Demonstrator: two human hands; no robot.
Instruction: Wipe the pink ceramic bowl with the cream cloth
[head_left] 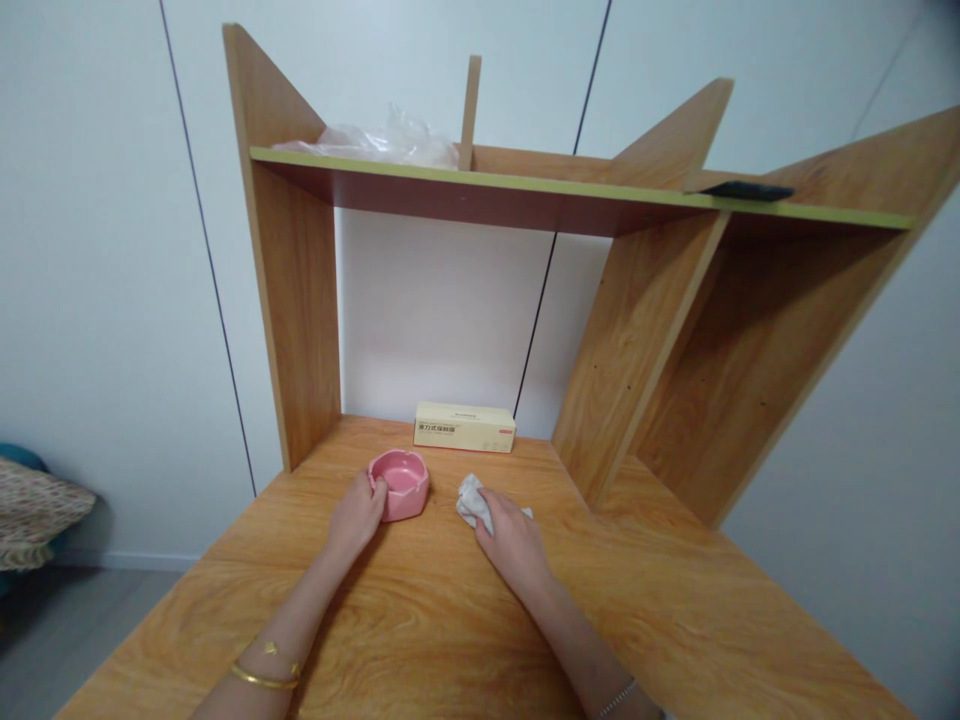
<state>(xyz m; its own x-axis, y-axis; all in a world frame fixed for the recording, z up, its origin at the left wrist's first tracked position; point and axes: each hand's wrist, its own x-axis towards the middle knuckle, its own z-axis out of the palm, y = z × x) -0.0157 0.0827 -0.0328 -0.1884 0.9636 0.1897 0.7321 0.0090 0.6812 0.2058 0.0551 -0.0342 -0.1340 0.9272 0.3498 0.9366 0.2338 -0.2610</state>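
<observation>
A pink ashtray (pixel 401 483) stands on the wooden desk (pixel 420 610). My left hand (pixel 356 515) grips its left rim, fingers curled round the edge. To the right, my right hand (pixel 514 540) is closed on a crumpled white tissue (pixel 471 498), which sticks out past the fingers and rests on the desk. The tissue lies a short way right of the ashtray, not touching it.
A long cream box (pixel 465 427) lies behind the ashtray against the wall. A wooden hutch rises above, its shelf (pixel 525 185) holding a clear plastic bag (pixel 382 145) and a flat black object (pixel 746 190). A patterned cushion (pixel 34 505) sits at far left.
</observation>
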